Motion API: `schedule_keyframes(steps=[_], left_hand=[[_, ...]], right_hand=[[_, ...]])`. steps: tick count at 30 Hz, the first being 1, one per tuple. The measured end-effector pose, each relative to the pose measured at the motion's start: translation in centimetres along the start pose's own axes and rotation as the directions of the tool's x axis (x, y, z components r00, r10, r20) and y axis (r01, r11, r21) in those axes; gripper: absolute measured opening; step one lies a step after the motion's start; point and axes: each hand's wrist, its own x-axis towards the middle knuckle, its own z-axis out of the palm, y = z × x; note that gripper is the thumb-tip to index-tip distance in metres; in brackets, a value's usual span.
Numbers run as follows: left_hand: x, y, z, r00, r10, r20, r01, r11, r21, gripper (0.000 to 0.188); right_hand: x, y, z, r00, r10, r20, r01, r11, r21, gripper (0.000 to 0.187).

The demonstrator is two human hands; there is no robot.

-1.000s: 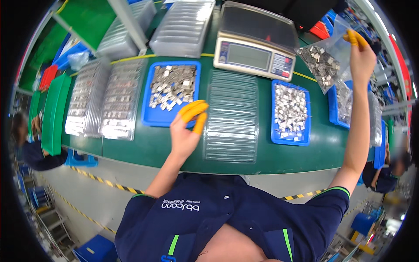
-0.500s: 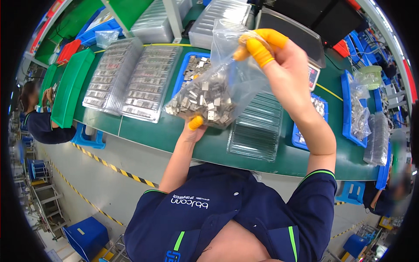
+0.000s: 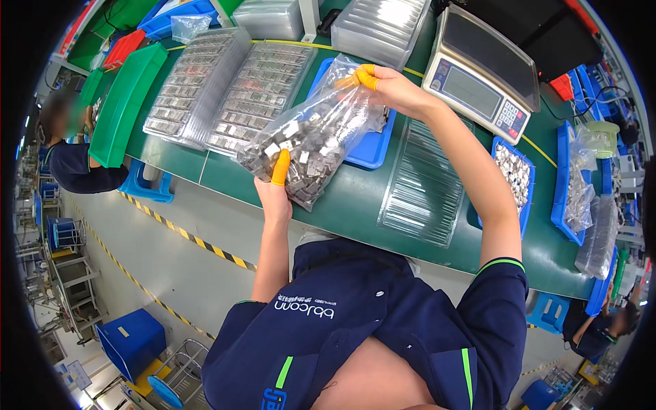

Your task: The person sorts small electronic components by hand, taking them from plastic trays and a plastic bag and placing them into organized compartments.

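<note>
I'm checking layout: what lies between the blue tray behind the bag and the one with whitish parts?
In the head view, a clear ribbed tray lies between them.

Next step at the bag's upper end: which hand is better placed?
Right, I'd say: the right hand pinches the clear bag near its top, while the left hand supports the lower end, full of small metal parts, thumb across the front.
</note>
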Motion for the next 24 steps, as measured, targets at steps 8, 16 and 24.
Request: schedule_keyframes(steps=[8,16,24], left_hand=[[1.6,1.5,0.5,0.999,0.011,-0.048,-0.007,0.995,0.098,0.024],[2.5,4.3,1.2,0.998,0.069,-0.009,-0.068,0.994,0.084,0.024],[2.5,7.6,3.2,0.989,0.054,0.138,-0.062,0.996,0.061,0.03]], right_hand=[[0.7,1.5,-0.4,1.0,-0.027,0.016,0.025,0.995,0.097,0.027],[1.8,2.1,-0.9,0.993,-0.114,0.024,0.112,0.992,0.057,0.032],[2.1,1.4,-0.7,0.992,-0.125,0.013,0.125,0.992,-0.007,0.033]])
